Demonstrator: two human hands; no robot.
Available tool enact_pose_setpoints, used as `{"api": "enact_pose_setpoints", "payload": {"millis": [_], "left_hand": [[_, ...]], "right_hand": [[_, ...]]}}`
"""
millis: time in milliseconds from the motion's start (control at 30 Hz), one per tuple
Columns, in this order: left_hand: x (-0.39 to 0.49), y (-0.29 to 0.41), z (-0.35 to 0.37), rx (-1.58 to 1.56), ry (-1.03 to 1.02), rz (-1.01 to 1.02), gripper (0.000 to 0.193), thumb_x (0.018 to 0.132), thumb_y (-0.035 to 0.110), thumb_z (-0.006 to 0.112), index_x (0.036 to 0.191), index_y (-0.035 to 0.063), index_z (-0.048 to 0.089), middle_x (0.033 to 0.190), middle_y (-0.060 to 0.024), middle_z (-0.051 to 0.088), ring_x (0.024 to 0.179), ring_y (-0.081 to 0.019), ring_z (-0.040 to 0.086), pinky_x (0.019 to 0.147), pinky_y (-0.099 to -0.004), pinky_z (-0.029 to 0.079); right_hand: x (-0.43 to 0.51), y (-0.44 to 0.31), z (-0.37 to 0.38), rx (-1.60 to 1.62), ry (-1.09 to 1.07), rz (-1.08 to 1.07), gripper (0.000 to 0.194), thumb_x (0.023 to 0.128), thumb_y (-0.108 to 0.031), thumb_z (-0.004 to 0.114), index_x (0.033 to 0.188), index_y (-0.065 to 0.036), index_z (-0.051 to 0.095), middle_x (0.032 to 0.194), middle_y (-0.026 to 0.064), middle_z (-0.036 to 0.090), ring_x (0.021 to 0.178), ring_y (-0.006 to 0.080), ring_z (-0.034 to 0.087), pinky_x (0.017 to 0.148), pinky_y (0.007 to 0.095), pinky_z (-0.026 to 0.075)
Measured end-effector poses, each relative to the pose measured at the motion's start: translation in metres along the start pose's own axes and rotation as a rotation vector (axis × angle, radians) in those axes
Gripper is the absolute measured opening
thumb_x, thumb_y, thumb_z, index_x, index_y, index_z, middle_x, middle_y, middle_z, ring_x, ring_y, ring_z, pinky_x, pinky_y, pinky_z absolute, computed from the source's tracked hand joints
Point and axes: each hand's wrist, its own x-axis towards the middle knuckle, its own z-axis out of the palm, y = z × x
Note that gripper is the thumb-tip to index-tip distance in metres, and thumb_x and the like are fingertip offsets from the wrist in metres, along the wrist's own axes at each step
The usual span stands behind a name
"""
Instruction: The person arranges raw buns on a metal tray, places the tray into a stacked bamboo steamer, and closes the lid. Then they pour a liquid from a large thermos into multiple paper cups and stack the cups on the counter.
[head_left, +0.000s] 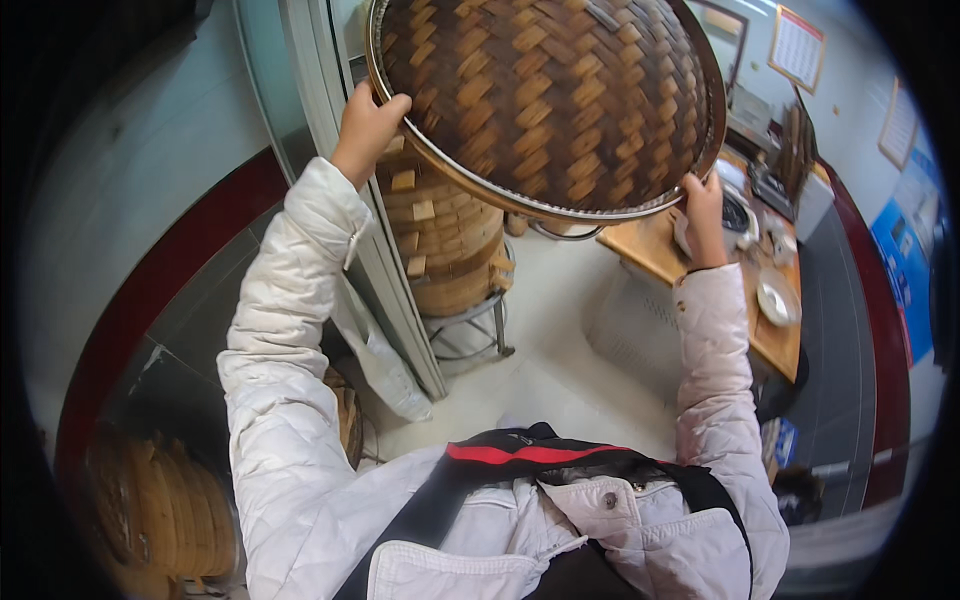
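Observation:
A large round woven bamboo steamer lid (547, 105) with a metal-banded rim is held up in front of me, its woven face towards me. My left hand (369, 129) grips its left rim, thumb over the near side. At the lower right of the rim, my right hand (703, 214) pinches the edge. Behind and below the lid stands a tall stack of bamboo steamer tiers (446, 247), on a round metal stand (480, 326). The top of that stack is partly hidden by my left hand and the lid.
A sliding door frame (390, 300) runs close by my left arm. To the right is a wooden table (765, 337) with a bowl (778, 298) and other items, above a pale plastic crate (637, 322). More bamboo steamers (169, 510) stand at lower left.

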Motion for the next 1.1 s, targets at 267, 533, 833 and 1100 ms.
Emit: {"api": "enact_pose_setpoints", "payload": {"millis": [267, 533, 833, 1100], "left_hand": [[-0.063, 0.069, -0.003, -0.012, 0.053, -0.198, 0.027, 0.085, 0.026, 0.058, 0.089, -0.0006, 0.063, 0.08, -0.005, 0.06, 0.077, -0.0163, 0.056, 0.069, -0.0319, 0.046], [-0.156, 0.094, -0.019, 0.032, 0.408, -0.506, 0.039, 0.087, 0.028, 0.057, 0.114, 0.0007, 0.054, 0.105, -0.0107, 0.06, 0.096, -0.0242, 0.059, 0.084, -0.0451, 0.05], [-0.079, 0.006, -0.06, 0.386, 0.565, -0.739, 0.048, 0.085, 0.039, 0.053, 0.122, 0.0087, 0.053, 0.12, -0.0112, 0.057, 0.105, -0.022, 0.057, 0.087, -0.0392, 0.051], [-0.049, -0.052, -0.079, 0.41, 0.701, -0.755, 0.055, 0.085, 0.046, 0.052, 0.125, 0.0079, 0.053, 0.125, -0.0127, 0.055, 0.114, -0.0266, 0.052, 0.091, -0.0478, 0.044]], "right_hand": [[0.113, -0.109, 0.014, -0.254, -0.403, 0.157, 0.026, 0.084, -0.016, 0.057, 0.103, 0.001, 0.054, 0.093, 0.0141, 0.059, 0.071, 0.0252, 0.065, 0.064, 0.0344, 0.06], [0.133, -0.064, 0.113, -0.3, -0.936, -0.03, 0.037, 0.088, -0.025, 0.057, 0.113, 0.003, 0.051, 0.104, 0.0181, 0.059, 0.085, 0.0336, 0.065, 0.064, 0.0424, 0.061], [0.211, 0.038, 0.307, -0.337, -1.357, -0.1, 0.036, 0.091, -0.023, 0.049, 0.112, 0.005, 0.051, 0.093, 0.023, 0.062, 0.072, 0.0348, 0.07, 0.061, 0.0384, 0.061], [0.196, 0.066, 0.371, -0.331, -1.162, -0.014, 0.041, 0.09, -0.03, 0.043, 0.103, 0.006, 0.057, 0.078, 0.0205, 0.062, 0.064, 0.0335, 0.067, 0.054, 0.0391, 0.059]]}}
